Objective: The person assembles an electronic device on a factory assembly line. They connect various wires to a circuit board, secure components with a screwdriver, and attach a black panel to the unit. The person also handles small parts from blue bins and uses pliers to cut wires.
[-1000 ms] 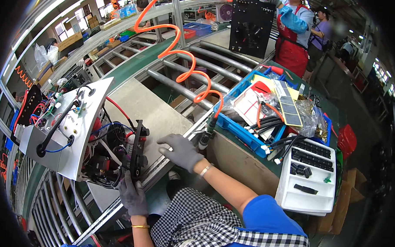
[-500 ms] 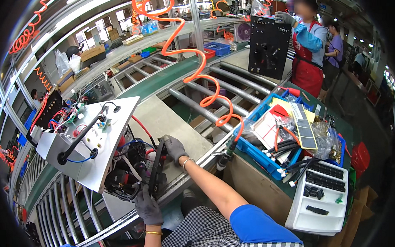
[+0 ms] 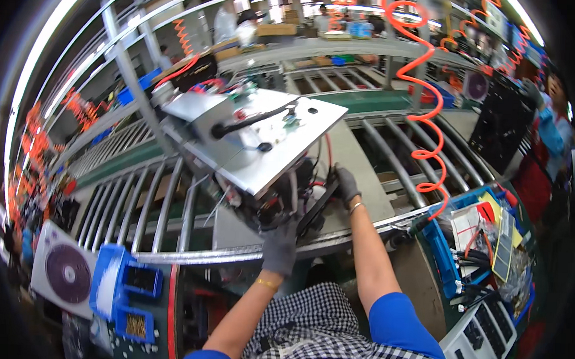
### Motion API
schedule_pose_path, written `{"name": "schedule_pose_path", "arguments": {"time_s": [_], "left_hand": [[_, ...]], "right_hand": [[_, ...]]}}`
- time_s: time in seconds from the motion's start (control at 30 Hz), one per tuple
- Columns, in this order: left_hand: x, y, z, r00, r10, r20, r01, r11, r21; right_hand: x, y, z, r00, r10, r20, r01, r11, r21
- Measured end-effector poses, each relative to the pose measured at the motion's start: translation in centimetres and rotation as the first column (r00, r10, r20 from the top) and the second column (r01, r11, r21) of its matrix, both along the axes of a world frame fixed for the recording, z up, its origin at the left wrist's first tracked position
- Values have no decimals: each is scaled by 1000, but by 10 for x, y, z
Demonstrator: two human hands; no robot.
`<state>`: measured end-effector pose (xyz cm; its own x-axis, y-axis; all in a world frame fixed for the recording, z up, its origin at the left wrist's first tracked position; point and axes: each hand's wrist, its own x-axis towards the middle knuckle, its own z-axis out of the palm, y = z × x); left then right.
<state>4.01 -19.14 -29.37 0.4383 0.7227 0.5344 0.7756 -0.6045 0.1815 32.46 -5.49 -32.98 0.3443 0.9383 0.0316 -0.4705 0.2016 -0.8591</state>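
A: On the far left, near us, I see a white fan unit point(image 3: 62, 274) and beside it a blue parts bin point(image 3: 126, 292) at the tabletop edge. Both are well apart from the hands.

B: And the left hand point(image 3: 280, 247)?

A: It wears a grey glove. It is under the near edge of the assembly point(image 3: 281, 192), a dark block of motor parts and wires with a grey metal plate point(image 3: 263, 141) on top. The fingers are curled on the lower side, so the grip is closed on the assembly; I judge it carries the weight from below.

B: Where is the assembly standing?

A: In the middle, over the roller conveyor point(image 3: 154, 200), tilted, with the plate side up and to the left. It seems half lifted; I cannot tell how much rests on the rollers.

B: The right hand point(image 3: 346, 183)?

A: Also gloved. It lies on the right side of the assembly, fingers bent around a dark frame part. Probably it steadies the tilt.

B: Is there room to move?

A: To the right a flat grey panel on the conveyor is free. Farther right an orange coiled hose point(image 3: 422, 121) hangs down, and a blue tray point(image 3: 442, 258) of small parts is near the right elbow. Another person point(image 3: 552, 135) stands far right.
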Motion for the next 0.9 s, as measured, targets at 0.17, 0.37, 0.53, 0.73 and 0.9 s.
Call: {"name": "schedule_pose_path", "arguments": {"time_s": [0.17, 0.37, 0.53, 0.73, 0.9], "left_hand": [[-19, 0, 1, 998, -4, -63, 5, 1000, 8], [-78, -23, 16, 991, 114, -71, -123, 983, -137], [-103, -36, 21, 982, 169, -87, -182, 966, -181], [-154, -58, 24, 991, 70, -110, -85, 988, -133], [-168, -58, 24, 996, 26, -84, -32, 997, -72]], "right_hand": [[-10, -15, 0, 996, 69, -50, -70, 998, -9], [-66, -79, 8, 1000, -16, -5, 16, 1000, -5], [-80, -112, 0, 981, -63, 184, 58, 998, 32], [-108, -165, -17, 959, -112, 259, 84, 990, 115], [-134, -199, 4, 947, -130, 295, 109, 990, 85]]}}
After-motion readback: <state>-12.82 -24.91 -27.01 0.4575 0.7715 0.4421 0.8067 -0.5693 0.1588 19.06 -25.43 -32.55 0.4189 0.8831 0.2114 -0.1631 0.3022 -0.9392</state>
